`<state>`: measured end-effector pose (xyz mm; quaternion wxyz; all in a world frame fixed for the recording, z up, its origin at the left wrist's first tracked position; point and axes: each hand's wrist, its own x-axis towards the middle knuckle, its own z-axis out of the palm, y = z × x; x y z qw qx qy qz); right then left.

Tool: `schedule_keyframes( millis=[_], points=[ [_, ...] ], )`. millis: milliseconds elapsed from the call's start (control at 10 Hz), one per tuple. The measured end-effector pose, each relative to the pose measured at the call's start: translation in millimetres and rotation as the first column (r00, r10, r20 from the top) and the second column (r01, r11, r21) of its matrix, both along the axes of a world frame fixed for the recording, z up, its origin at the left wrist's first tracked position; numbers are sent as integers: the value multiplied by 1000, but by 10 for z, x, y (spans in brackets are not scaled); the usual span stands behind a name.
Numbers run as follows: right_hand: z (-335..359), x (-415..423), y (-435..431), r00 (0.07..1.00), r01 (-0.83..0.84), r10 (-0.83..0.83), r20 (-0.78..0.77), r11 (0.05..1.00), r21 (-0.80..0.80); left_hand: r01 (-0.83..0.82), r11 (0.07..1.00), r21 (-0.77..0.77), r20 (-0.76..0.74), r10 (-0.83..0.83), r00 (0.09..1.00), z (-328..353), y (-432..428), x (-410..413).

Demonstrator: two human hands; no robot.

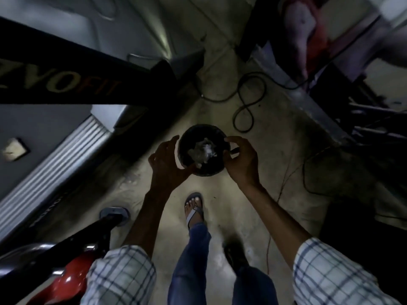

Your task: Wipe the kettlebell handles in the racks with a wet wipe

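Over the concrete floor (pixel 222 194), the left hand (pixel 167 164) and right hand (pixel 241 160) cup a round black container (pixel 187 137) by its rim; a crumpled white wipe (pixel 201 153) lies inside.

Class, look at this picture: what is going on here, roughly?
A person stands on a concrete floor beside a treadmill and holds a dark round container in both hands. The left hand cups its lower side; the right hand curls over its rim. Crumpled white wipes lie inside. No kettlebell or rack is in view.
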<state>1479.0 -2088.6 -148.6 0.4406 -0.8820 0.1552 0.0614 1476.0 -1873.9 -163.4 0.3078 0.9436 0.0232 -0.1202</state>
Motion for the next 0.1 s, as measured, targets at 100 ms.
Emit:
schedule_keyframes(
  millis=[100],
  points=[
    [486, 37, 74, 998, -59, 60, -13, 996, 68, -80, 997, -4, 7, 80, 997, 518, 92, -113]
  ],
)
